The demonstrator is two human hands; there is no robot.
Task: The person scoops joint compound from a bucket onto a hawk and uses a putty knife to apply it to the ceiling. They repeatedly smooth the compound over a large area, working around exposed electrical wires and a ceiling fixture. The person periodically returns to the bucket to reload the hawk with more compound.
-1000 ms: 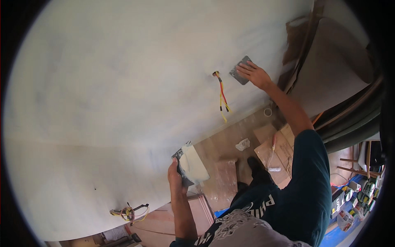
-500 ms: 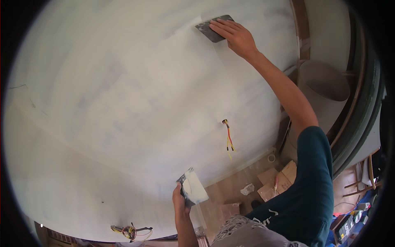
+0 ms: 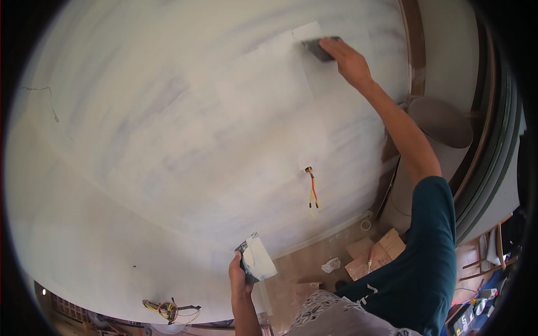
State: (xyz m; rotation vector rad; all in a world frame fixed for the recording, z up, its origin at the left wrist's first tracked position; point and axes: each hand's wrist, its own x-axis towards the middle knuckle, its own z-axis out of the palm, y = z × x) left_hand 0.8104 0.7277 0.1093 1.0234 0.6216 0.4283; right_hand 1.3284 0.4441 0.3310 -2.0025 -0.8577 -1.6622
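High up, my right hand point(image 3: 352, 63) grips a dark, flat putty scraper point(image 3: 320, 49), its blade on the pale wall point(image 3: 213, 140). A brighter white patch of putty point(image 3: 307, 29) shows on the wall just beyond the blade. Lower down, my left hand point(image 3: 237, 273) is closed on a second flat putty blade point(image 3: 247, 260), which carries a thick slab of white putty point(image 3: 260, 259). This blade is held out in front of the wall, and part of its surface is hidden under the putty.
Loose red and yellow wires point(image 3: 312, 190) stick out of the wall; another wire bundle point(image 3: 170, 309) hangs at lower left. Flattened cardboard point(image 3: 376, 260) and a crumpled plastic bag point(image 3: 331, 265) lie on the floor. A large rolled sheet point(image 3: 440, 131) stands at right, near a wooden chair point(image 3: 493, 252).
My right hand has drawn the scraper rightward and a little down the wall, and a white patch now shows behind it. My left hand keeps its hold, shifting only slightly.
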